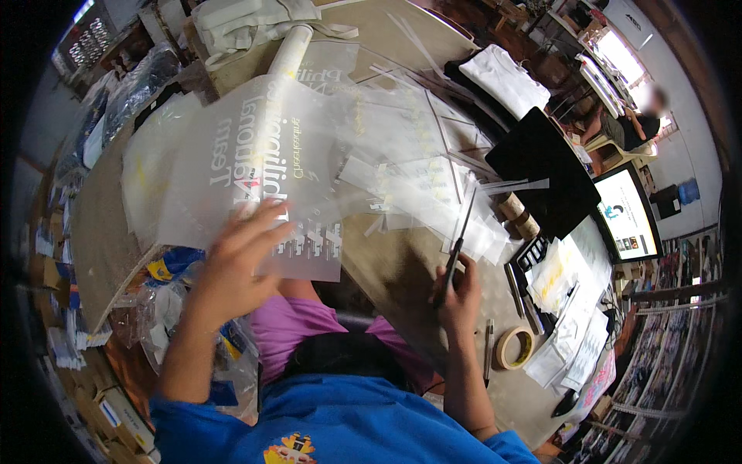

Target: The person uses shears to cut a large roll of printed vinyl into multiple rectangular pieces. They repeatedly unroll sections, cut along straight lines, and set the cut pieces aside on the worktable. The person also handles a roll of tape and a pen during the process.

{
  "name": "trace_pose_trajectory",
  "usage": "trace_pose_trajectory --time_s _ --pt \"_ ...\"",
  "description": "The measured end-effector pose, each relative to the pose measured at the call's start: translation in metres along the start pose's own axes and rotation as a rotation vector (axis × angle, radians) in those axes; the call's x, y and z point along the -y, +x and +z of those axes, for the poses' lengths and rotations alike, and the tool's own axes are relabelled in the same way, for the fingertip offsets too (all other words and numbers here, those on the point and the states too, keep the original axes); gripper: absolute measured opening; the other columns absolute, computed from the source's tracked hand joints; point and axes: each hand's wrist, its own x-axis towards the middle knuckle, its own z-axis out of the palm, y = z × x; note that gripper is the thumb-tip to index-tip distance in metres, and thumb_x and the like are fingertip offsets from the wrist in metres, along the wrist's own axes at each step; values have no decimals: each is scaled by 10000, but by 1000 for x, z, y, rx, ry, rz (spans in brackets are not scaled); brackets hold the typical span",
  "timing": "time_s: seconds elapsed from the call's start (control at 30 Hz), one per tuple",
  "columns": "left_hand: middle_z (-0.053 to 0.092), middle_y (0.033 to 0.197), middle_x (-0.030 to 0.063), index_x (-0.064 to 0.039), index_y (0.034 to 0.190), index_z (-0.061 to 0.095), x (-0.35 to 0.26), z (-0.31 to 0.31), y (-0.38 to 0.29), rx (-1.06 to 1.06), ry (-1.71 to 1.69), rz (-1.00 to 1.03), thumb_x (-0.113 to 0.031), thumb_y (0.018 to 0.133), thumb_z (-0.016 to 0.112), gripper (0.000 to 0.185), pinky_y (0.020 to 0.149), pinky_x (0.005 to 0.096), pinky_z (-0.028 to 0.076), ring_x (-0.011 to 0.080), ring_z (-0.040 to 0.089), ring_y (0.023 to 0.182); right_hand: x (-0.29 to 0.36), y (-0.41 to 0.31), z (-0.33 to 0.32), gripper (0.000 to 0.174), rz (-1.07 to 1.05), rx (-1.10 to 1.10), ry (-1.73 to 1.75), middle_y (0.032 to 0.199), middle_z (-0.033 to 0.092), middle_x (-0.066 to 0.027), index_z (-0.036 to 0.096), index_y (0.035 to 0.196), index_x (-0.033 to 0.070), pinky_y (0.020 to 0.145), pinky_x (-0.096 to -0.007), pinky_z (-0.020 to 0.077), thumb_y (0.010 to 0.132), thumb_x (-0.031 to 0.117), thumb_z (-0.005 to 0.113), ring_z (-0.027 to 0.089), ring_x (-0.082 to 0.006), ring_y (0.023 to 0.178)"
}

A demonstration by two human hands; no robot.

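Observation:
My right hand (461,290) holds a pair of scissors (462,238) by the dark handles, with the blades pointing away from me. At the near edge of a translucent printed film sheet (197,174), my left hand (243,261) is blurred, with its fingers apart; whether it touches the film cannot be told. The sheet bears mirrored white lettering and some yellow print. Behind it lies a roll of film (295,52). More clear printed sheets and cut strips (406,174) overlap in the middle of the table.
A roll of masking tape (515,348), a pen (490,348) and papers (579,342) lie at right. Beyond are a black panel (545,168), a monitor (628,214) and folded white cloth (504,78). Plastic bags (162,313) sit below the table's left edge. A person (635,124) sits far off.

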Motion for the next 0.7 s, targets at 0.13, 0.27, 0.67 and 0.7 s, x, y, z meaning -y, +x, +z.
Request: trace_pose_trajectory --time_s 0.13,0.27,0.67,0.7 --pt "399 1447 125 -35 1314 496 6 81 57 -46 94 75 -180 845 593 500 1133 470 212 311 337 1360 14 22 16 469 -342 -117 -375 785 668 -157 438 1231 69 577 -396 483 836 144 679 643 -277 631" --pt "378 1465 114 -72 1342 483 20 111 72 -99 265 23 -295 901 547 498 1131 473 208 301 325 1368 23 50 4 472 -380 -54 -831 773 653 -193 418 1244 97 595 -466 474 838 185 643 636 -393 695" --pt "639 1018 236 -58 1145 601 24 87 105 -198 -64 -332 -239 935 528 286 831 448 479 400 612 978 1 12 -51 465 -106 -105 -981 891 676 -205 423 1241 102 660 -479 492 828 136 634 646 -403 785" --pt "637 990 252 -47 1134 600 22 75 108 -289 -63 -303 -239 940 526 283 794 441 488 413 617 945 0 12 -49 465 -93 -124 -995 902 678 -203 425 1246 113 668 -476 496 830 133 631 647 -404 788"
